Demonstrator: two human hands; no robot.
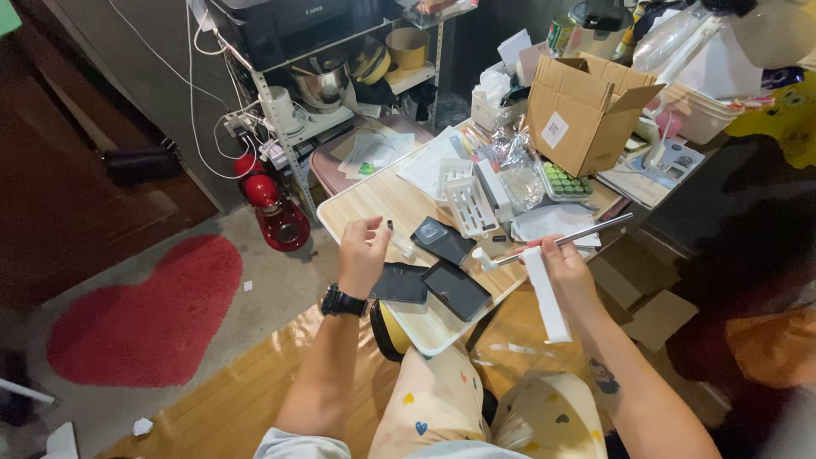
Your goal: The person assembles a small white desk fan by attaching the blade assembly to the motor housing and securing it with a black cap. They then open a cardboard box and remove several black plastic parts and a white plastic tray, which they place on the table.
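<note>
My left hand (362, 252), with a black watch on its wrist, hovers over the near left corner of the small wooden table (374, 202) and pinches a small dark piece (390, 225) between thumb and finger. My right hand (566, 263) grips a long silver rod with a white tip (561, 240) and a flat white strip (545, 293) that hangs down past the table edge. Between the hands lie three dark flat devices (456, 289), (399, 283), (442, 240) on the tabletop.
A white slotted rack (470, 204), clear plastic bags (520, 183), a green-dotted tray (564, 182) and an open cardboard box (580, 110) crowd the far half. A metal shelf (293, 127) with pots stands beyond. A red appliance (274, 206) and a heart-shaped red rug (149, 310) sit on the floor at left.
</note>
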